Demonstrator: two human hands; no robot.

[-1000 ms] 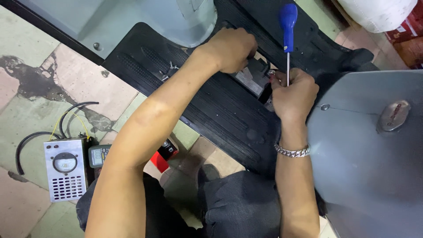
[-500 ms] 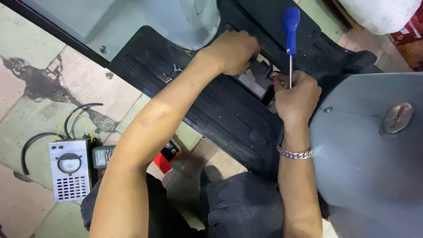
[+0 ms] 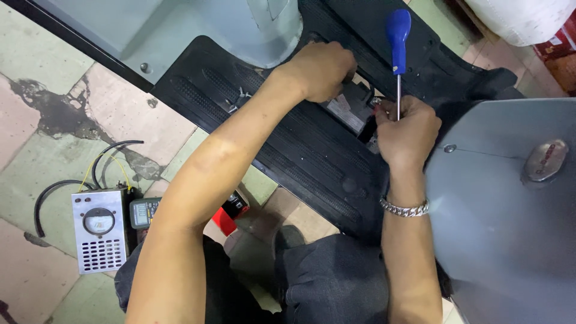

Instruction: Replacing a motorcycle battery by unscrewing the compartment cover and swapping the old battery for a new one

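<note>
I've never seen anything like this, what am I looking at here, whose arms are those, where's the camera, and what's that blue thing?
The camera sits on a person's head and looks down, so the two bare arms are that person's own. They crouch on a tiled floor beside a grey scooter, working at an opening in its black footboard. The right hand, with a metal bracelet on the wrist, grips the shaft of a screwdriver with a blue handle, held upright. The left hand reaches into the opening and rests on a dark boxy part; whether it grips it is hidden. On the floor to the left stand a grey metal box with a dial, a small handheld meter and some loose black and yellow cables.
</note>
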